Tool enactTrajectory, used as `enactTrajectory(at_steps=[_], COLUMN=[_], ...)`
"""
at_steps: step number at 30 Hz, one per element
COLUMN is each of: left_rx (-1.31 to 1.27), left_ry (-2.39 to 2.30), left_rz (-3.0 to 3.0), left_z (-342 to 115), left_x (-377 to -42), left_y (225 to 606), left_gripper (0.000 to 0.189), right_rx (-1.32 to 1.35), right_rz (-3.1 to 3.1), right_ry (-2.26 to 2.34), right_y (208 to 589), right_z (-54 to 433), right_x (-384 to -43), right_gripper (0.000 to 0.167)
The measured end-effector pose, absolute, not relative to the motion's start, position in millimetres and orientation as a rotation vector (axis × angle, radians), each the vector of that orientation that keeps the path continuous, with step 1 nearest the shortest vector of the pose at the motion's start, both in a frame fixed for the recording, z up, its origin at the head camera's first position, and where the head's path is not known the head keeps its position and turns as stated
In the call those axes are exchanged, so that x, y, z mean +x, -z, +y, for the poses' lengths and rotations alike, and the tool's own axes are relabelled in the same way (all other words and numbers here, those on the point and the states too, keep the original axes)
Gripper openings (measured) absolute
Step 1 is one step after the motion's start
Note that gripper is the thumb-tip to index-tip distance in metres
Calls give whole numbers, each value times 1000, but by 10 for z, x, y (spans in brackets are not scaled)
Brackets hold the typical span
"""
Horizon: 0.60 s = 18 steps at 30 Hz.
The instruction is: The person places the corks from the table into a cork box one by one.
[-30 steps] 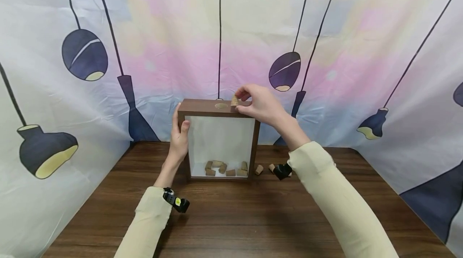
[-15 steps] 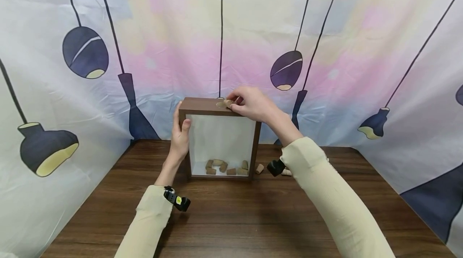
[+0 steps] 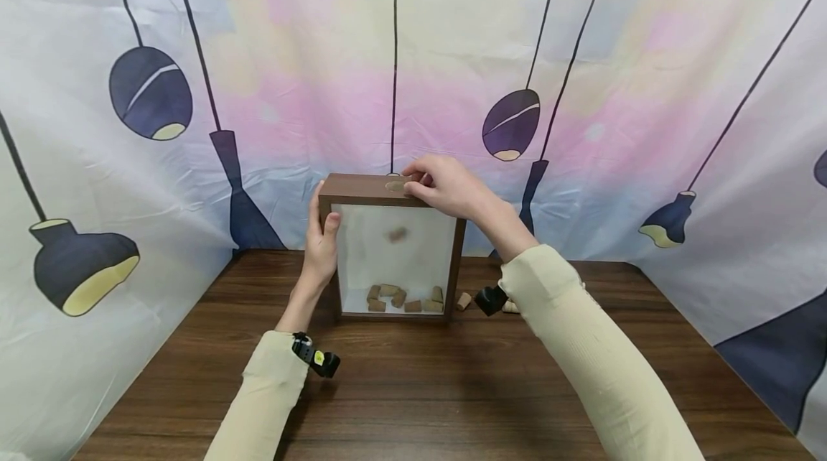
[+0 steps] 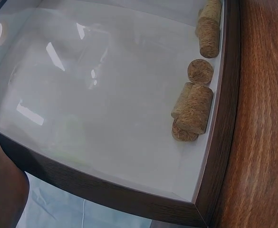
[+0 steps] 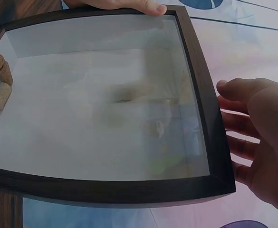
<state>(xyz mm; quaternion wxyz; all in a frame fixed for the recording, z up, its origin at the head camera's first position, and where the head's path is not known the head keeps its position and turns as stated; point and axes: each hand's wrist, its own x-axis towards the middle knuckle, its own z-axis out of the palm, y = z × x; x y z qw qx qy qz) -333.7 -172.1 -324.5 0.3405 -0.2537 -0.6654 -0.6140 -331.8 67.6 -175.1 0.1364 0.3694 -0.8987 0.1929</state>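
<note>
A dark-brown wooden shadow box (image 3: 352,187) with a clear front stands upright on the table. My left hand (image 3: 319,245) grips its left side, thumb on the front frame. Over the top edge, my right hand (image 3: 449,184) rests with loosely bent fingers and no cork between them, beside the round hole (image 3: 395,187). A blurred cork (image 3: 397,234) is in mid-air inside the box, below the hole. Several wine corks (image 4: 196,109) lie at the box's bottom. In the right wrist view, the right hand's fingertips touch or nearly touch the box's top.
A loose cork (image 3: 464,301) lies on the wooden table (image 3: 413,389) just right of the box. More cork (image 3: 510,307) shows partly behind the right wrist camera (image 3: 491,299). A printed cloth (image 3: 310,87) hangs behind and around the table.
My right hand has moved left along the box top to the hole and let go of the cork, which now drops inside. The left hand keeps its grip on the box.
</note>
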Motion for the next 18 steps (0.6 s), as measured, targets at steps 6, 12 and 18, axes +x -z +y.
enactTrajectory(at_steps=[6, 12, 18], left_rx=[-664, -668, -655], left_ry=[1611, 1614, 1614], left_rz=[-1735, -1731, -1726], left_z=[-1723, -1724, -1719], left_x=[-3334, -3335, -3347], left_y=[3251, 3256, 3258], left_gripper=[71, 70, 72], right_rx=[1051, 1032, 946], right_rz=[-2549, -2419, -2361], right_ry=[-618, -664, -684], right_y=[1794, 1884, 1992], right_z=[797, 1055, 1315], right_x=[-3316, -3297, -3264], right_gripper=[29, 20, 18])
